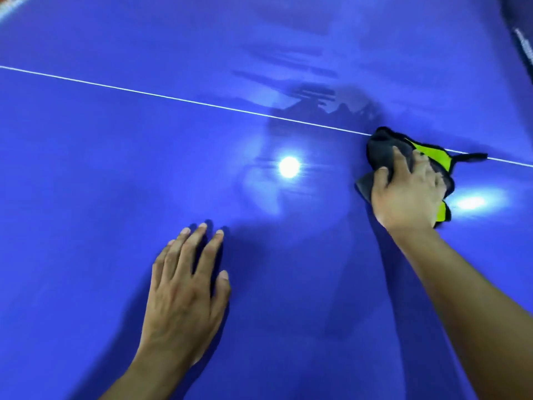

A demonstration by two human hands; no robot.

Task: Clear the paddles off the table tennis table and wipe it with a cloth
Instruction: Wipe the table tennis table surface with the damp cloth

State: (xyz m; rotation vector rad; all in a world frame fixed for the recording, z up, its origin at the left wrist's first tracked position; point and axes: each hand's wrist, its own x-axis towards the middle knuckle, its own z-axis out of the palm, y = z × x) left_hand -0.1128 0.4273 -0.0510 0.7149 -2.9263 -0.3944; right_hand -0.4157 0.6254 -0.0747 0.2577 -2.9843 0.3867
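My right hand (pixel 409 194) presses flat on the microfibre cloth (pixel 380 148); I judge the unwiped table (pixel 115 140) lies left of it, nearer my flat left hand (pixel 184 287).

Left hand (pixel 184 290) flat, right hand (pixel 409 192) pressing down
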